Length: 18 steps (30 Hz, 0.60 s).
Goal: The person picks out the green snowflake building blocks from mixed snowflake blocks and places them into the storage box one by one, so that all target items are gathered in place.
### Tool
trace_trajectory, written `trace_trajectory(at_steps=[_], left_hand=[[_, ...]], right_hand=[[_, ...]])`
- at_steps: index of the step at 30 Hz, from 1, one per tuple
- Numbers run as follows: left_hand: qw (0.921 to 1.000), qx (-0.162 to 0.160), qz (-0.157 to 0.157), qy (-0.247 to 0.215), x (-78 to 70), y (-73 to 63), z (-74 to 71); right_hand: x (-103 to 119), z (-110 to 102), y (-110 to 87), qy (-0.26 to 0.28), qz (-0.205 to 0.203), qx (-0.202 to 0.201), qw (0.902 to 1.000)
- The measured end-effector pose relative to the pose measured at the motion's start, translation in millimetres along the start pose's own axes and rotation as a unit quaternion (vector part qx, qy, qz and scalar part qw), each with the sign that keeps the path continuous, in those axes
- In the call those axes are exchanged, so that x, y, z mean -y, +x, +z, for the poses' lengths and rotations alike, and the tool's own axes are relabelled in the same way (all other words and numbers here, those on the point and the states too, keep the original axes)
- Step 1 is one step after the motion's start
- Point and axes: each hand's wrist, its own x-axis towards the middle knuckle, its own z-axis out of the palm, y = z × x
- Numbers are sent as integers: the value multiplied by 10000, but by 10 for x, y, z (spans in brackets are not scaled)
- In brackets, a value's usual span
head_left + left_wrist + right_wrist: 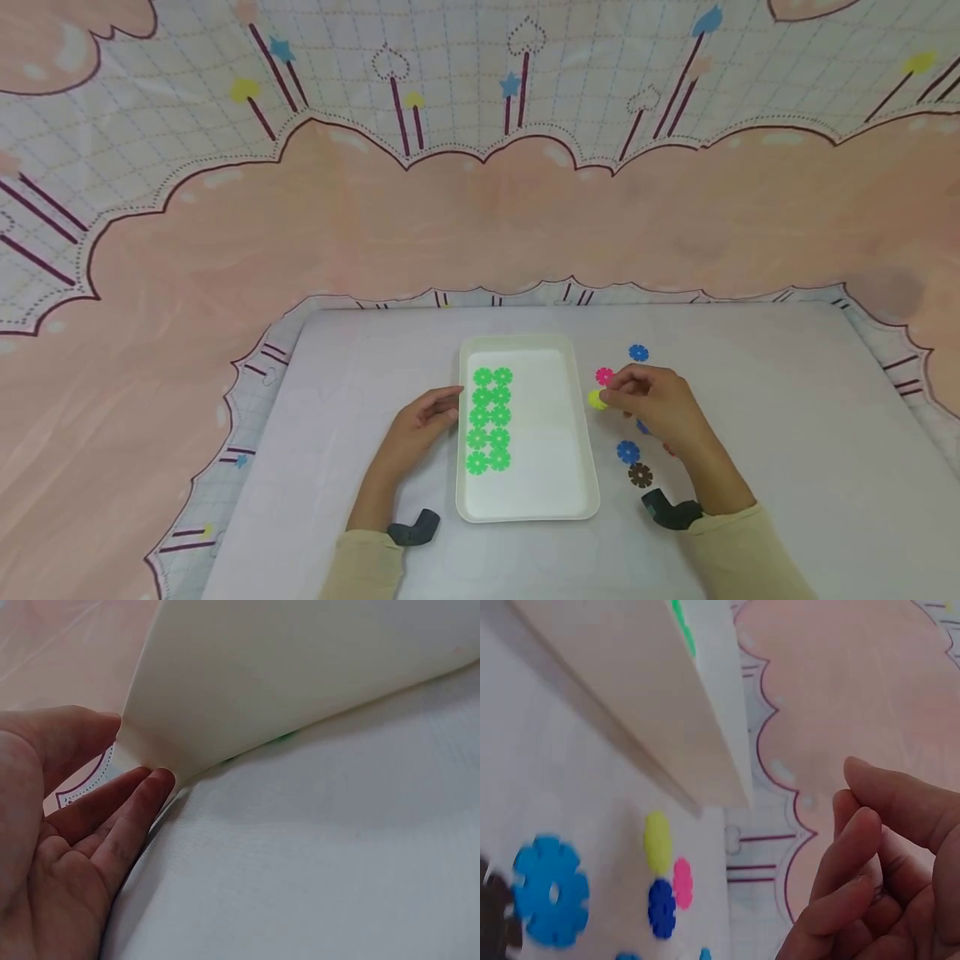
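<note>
My left hand (423, 425) is beside the white tray (551, 433), its extended fingers touching the left wall; in the left wrist view the thumb and fingertips meet the tray's corner. Green notched plastic discs (500, 416) lie on the tray's left half in two columns. To the right of the tray my right hand (656, 404) hovers over loose discs with loosely curled fingers. The right wrist view shows nothing between its thumb and fingers. Closest to it are a yellow disc (597, 400) and a pink disc (603, 377), both on the table.
Blue discs (628, 452) and a brown disc (641, 475) lie right of the tray; a red one is partly covered by the right hand. Black wrist mounts (415, 528) sit on both wrists. Behind the white table (360, 350) hangs a patterned cloth (480, 217).
</note>
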Motion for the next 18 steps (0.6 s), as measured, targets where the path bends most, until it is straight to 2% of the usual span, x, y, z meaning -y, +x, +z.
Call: trace_trajectory(at_steps=[7, 10, 14, 18], left_hand=[[10000, 43, 60, -51, 8, -6, 11], [9999, 43, 85, -62, 13, -2, 9], [9998, 23, 149, -86, 29, 5, -7], [9995, 0, 285, -127, 19, 11, -28]], right_hand=[[-217, -209, -224, 152, 169, -410, 9989], [-311, -271, -319, 57, 197, -523, 9984], [-419, -327, -397, -420, 46, -856, 9954], [-501, -360, -424, -1047, -219, -1315, 9855]])
